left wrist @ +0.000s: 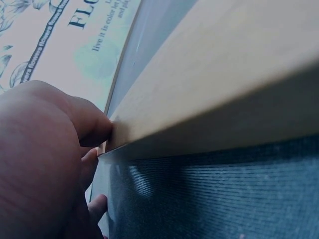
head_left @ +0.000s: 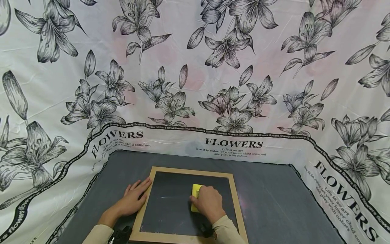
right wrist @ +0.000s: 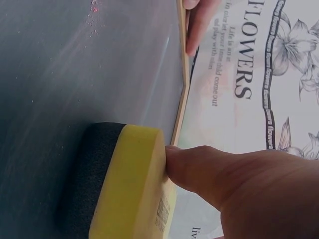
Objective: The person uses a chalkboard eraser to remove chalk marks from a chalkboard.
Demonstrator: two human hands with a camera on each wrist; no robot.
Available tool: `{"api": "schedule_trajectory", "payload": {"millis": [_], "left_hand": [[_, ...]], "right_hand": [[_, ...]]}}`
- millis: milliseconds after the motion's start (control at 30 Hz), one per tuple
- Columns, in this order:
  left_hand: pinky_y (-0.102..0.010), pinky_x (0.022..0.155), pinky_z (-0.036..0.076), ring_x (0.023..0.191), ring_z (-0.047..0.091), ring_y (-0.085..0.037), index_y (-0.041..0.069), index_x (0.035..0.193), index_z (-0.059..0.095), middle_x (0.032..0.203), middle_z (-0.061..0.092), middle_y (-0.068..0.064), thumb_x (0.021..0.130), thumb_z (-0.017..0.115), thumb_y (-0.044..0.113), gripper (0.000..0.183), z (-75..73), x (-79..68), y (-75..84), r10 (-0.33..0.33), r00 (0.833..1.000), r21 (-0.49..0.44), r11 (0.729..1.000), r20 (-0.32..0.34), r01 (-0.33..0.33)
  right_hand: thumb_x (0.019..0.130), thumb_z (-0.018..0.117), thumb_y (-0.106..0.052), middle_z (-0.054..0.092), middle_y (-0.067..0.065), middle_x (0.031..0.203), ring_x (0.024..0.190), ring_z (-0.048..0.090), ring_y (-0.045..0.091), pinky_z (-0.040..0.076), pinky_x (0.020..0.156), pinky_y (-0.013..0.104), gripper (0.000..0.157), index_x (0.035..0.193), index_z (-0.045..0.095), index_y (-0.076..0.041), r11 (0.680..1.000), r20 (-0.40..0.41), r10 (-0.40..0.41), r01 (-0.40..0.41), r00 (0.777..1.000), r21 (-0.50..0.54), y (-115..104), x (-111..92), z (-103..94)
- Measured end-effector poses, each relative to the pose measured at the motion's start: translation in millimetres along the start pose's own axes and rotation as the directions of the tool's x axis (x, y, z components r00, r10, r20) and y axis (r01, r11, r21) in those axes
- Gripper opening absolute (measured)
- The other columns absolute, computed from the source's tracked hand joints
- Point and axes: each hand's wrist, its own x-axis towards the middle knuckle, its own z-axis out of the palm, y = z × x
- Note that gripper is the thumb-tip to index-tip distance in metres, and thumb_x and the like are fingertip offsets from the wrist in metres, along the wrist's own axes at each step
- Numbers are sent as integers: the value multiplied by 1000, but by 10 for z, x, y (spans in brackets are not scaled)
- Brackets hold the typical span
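Note:
A chalkboard (head_left: 170,203) with a light wooden frame (head_left: 192,170) lies on the dark tabletop. My right hand (head_left: 208,201) grips a yellow block eraser (head_left: 195,207) over the board's right half. In the right wrist view the thumb presses the side of the eraser (right wrist: 132,179), whose black felt layer (right wrist: 94,174) faces the board. My left hand (head_left: 132,200) rests against the frame's left side, fingers stretched toward its upper part. Close up, the left thumb (left wrist: 92,122) touches the wooden edge (left wrist: 199,89), with the other fingertips lower down beside it.
Faint pale streaks (head_left: 167,197) and specks of pinkish dust (right wrist: 93,9) mark the board. Dark table surface (head_left: 274,203) stretches to the right of it. A white cloth with black lily prints and FLOWERS lettering (head_left: 234,143) hangs behind and around the sides.

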Motion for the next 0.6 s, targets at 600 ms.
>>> {"api": "schedule_trajectory", "payload": {"millis": [600], "left_hand": [[-84,121,3,160,21,-62,9,170,42,179,31,-19,112,57,20,61,-88,-35,170,-21,999,-22,1000,25,22]], "right_hand": [[91,87,-50,58,4,71,61,57,20,53,56,38,49,94,74,-3,1000,24,4,-4,1000,28,-65,1,9]]}}
